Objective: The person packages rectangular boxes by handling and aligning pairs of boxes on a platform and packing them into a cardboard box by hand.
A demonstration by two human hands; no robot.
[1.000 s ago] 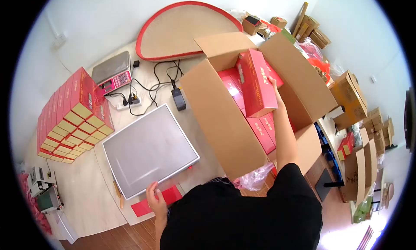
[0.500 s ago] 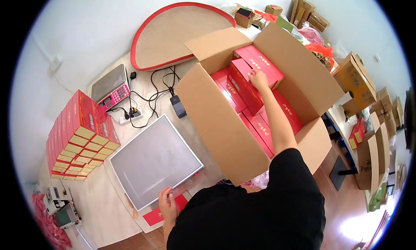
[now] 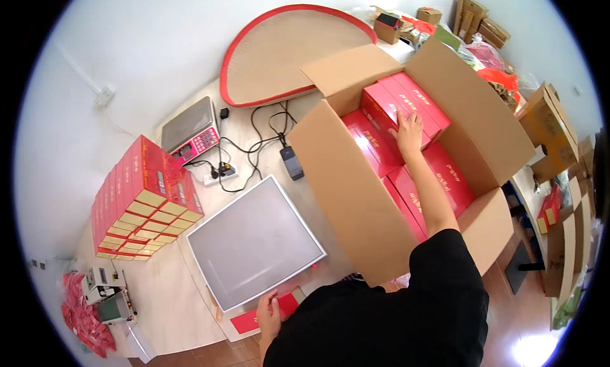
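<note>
My right hand [image 3: 410,135] reaches into an open cardboard carton [image 3: 349,195] and rests on a red gift box [image 3: 406,106], fingers spread over its top near one end. This box lies against others on the upper layer. Lower down are more red boxes [image 3: 375,141] with gold lettering. My left hand [image 3: 269,314] is at the near edge of a flat grey panel [image 3: 257,240] with a white frame, its fingers loosely bent and apart. Beside that hand lies a flat red card or sleeve [image 3: 244,322], partly covered by it.
A stack of red boxes with gold sides [image 3: 146,202] stands at the left. Behind are a pink-and-grey scale [image 3: 190,129], a power strip [image 3: 220,174], black cables and a red-rimmed oval screen [image 3: 286,55]. More cartons [image 3: 549,129] stand at the right.
The red box under my right hand has gone from raised and tilted to lying level with its neighbour. My fingers have spread on it. The view has shifted; my left hand stays by the panel.
</note>
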